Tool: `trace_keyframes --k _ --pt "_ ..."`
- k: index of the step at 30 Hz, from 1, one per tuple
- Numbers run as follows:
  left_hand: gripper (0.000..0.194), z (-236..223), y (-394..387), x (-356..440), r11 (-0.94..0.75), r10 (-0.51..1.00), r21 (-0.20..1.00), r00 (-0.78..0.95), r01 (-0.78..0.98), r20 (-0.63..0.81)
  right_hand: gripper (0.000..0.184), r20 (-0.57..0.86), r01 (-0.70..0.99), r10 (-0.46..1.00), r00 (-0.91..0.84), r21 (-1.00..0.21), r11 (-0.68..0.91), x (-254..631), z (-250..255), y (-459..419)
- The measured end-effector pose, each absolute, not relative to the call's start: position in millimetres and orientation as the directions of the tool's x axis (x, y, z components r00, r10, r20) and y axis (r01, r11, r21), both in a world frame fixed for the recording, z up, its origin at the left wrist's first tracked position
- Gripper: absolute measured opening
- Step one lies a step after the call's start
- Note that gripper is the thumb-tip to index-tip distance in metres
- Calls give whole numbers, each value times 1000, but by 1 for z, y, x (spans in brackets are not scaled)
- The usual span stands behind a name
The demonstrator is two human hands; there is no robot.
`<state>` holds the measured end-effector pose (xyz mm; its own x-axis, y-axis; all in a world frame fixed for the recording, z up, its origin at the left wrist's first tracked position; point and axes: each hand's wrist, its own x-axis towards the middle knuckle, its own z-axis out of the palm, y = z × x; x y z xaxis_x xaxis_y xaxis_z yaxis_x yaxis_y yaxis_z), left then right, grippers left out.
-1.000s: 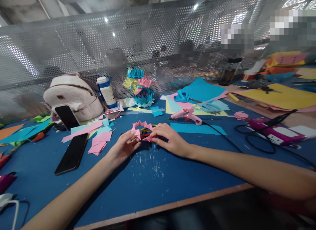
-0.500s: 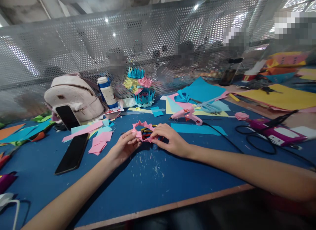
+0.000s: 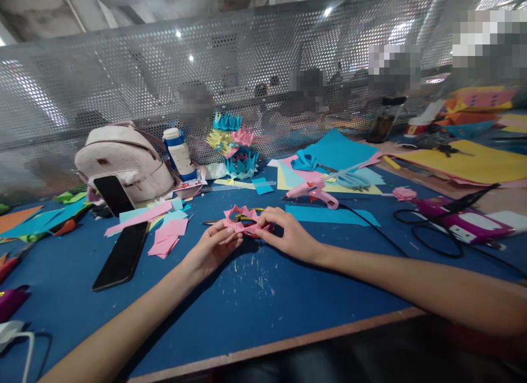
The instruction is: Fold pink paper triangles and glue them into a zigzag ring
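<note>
A small pink paper crown point(image 3: 242, 227), a ring with pointed tips, is held just above the blue table between both hands. My left hand point(image 3: 218, 241) pinches its left side, fingers closed. On its right side, my right hand point(image 3: 286, 234) grips the rim between thumb and fingers. Scissors point(image 3: 257, 210) with yellow and red handles lie behind the crown, partly hidden by it and by my right hand. Pink paper squares point(image 3: 168, 237) rest to the left of my left hand.
A black phone point(image 3: 121, 257) lies at the left, with a backpack point(image 3: 123, 158) and bottle point(image 3: 180, 152) behind. Paper crowns point(image 3: 241, 162) are stacked at the back. A pink glue gun point(image 3: 312, 192), its cable trailing right, lies beyond my right hand, near a blue paper strip point(image 3: 331, 215).
The pink crown has shifted slightly right and tilted flatter, its ring looking narrower. My left hand has moved a little right with it, uncovering the scissors' tip.
</note>
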<state>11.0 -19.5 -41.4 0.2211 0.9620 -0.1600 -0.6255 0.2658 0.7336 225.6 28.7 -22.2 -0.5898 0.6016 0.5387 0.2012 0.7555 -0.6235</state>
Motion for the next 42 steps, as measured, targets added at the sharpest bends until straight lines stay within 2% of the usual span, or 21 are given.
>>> trace_keyframes --k 10,16,28,42 --pt "26 -42 -23 17 236 972 725 156 -647 -177 26 514 228 582 -630 -594 771 223 -21 25" --pt "34 -42 -25 22 229 972 735 115 -638 -203 26 520 229 554 -650 -561 795 222 -21 22" --pt "37 -44 -28 29 173 982 867 17 -468 -187 25 507 211 561 -655 -590 780 221 -25 23" --pt "38 -37 -31 31 170 983 913 -7 -370 -186 24 463 207 601 -652 -653 728 220 -26 23"
